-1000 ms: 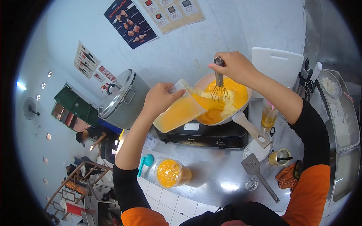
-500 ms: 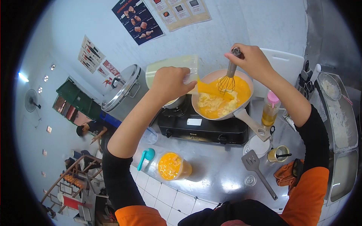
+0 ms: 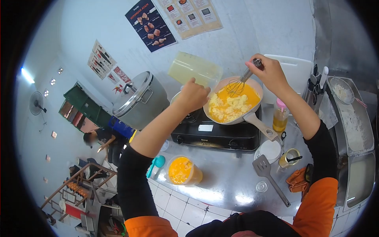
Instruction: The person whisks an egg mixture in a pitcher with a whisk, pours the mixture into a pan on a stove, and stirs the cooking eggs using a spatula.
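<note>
My left hand (image 3: 192, 95) is closed on a translucent plastic jug (image 3: 193, 69), tipped with its mouth toward the pan; a thin yellow film coats its inside. A light-coloured frying pan (image 3: 259, 87) sits on a black gas stove (image 3: 215, 136), holding liquid beaten egg (image 3: 229, 93) and curds of cooked egg (image 3: 237, 107). My right hand (image 3: 270, 73) grips the handle of a wire whisk (image 3: 245, 76) from above. The whisk's wires reach into the egg at the pan's far side.
A plastic container of egg (image 3: 184, 172) stands near the counter's front edge, beside a turquoise scoop (image 3: 157, 162). On the right lie a grey spatula (image 3: 270, 178), an oil bottle (image 3: 280, 118) and an open tin (image 3: 289, 158). A large pot (image 3: 138, 98) stands left; a person (image 3: 104, 140) is farther back.
The jug's stream of egg into the pan has stopped, and the jug has swung up and tilted differently. My right hand has shifted slightly, leaning the whisk more.
</note>
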The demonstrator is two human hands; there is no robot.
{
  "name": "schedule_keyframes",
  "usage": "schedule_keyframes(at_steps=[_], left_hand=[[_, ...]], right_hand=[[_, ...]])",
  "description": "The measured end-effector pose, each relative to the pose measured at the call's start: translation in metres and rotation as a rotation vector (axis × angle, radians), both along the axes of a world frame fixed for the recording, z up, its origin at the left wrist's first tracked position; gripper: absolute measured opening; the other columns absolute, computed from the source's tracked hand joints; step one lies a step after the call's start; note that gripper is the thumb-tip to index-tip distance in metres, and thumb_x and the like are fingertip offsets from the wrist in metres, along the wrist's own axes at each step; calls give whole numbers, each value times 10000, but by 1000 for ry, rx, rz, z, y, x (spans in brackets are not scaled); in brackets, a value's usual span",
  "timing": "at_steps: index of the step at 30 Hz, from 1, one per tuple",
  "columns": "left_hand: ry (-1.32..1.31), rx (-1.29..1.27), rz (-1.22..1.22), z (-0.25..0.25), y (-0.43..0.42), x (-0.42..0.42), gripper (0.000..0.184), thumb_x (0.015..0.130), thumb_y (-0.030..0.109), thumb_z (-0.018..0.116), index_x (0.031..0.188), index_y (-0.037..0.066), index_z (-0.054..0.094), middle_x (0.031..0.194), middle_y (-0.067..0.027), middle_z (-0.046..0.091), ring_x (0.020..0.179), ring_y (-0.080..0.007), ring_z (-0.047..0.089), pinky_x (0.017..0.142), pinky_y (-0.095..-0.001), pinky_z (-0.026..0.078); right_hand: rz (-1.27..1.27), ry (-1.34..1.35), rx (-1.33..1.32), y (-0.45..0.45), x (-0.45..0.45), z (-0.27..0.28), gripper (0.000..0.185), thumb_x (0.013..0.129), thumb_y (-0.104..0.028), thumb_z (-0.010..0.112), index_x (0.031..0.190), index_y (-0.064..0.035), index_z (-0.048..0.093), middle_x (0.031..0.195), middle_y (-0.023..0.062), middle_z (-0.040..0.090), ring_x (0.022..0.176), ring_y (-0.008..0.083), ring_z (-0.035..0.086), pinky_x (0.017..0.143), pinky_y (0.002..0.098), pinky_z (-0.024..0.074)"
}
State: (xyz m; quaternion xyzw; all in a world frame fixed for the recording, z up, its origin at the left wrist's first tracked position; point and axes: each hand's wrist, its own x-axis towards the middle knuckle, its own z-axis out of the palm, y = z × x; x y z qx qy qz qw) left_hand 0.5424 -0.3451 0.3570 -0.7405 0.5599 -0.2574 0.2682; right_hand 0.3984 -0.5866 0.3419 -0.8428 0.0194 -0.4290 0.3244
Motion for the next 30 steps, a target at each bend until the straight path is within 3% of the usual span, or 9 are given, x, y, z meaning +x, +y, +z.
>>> schedule_keyframes(at_steps=[8, 14, 17, 18, 21, 24, 27, 30], left_hand=[[125, -73, -58, -22, -7, -23, 202, 777, 317, 627, 830, 126, 588, 665, -33, 603, 656, -203, 597, 762, -335, 374], [232, -328, -61, -13, -4, -18, 217, 789, 300, 634, 922, 135, 586, 788, -39, 611, 883, -219, 562, 860, -448, 334], [289, -348, -107, 1, -1, -9, 225, 793, 291, 643, 929, 126, 574, 822, -29, 604, 943, -219, 519, 878, -499, 301], [288, -336, -108, 6, 0, -8, 222, 789, 281, 646, 933, 126, 578, 838, -22, 605, 951, -221, 508, 884, -506, 298], [271, -308, -113, 17, 2, -7, 216, 783, 259, 652, 943, 128, 588, 870, -6, 606, 965, -225, 486, 893, -518, 293], [235, -287, -119, 23, 4, -8, 210, 784, 255, 651, 943, 131, 589, 872, -4, 602, 959, -219, 488, 883, -517, 295], [217, -293, -96, 31, 1, -10, 203, 782, 253, 653, 933, 133, 590, 873, 0, 600, 953, -209, 493, 873, -515, 297], [187, -319, -73, 37, -1, -16, 197, 777, 252, 657, 920, 133, 590, 873, 1, 598, 947, -202, 497, 864, -516, 301]], right_hand=[[33, -42, 150, 7, -19, -23, 241, 833, -262, 635, 884, -26, 624, 688, 123, 632, 581, 208, 593, 583, 290, 466], [71, -250, 501, 25, -30, -45, 173, 787, -144, 675, 902, -26, 623, 713, 139, 635, 612, 225, 610, 598, 304, 475], [95, -117, 183, 23, -14, -63, 189, 795, -118, 657, 946, -32, 586, 735, 95, 619, 645, 163, 594, 618, 286, 478], [102, -7, 159, 21, -6, -71, 223, 808, -128, 619, 986, -45, 514, 783, 134, 627, 733, 259, 633, 655, 334, 498], [-148, 236, -176, 25, 7, -74, 279, 799, -132, 603, 996, -40, 429, 788, 169, 623, 752, 348, 615, 670, 418, 486], [-83, 249, -363, 29, 5, -65, 301, 826, -211, 587, 1010, -42, 418, 767, 176, 626, 717, 356, 621, 633, 442, 493], [-117, 52, -302, 23, 6, -55, 297, 850, -272, 562, 1009, -59, 429, 717, 169, 622, 656, 364, 622, 573, 460, 487], [-185, 234, -393, 12, 10, -67, 266, 876, -295, 521, 1006, -75, 449, 676, 174, 614, 615, 373, 618, 540, 472, 484]])
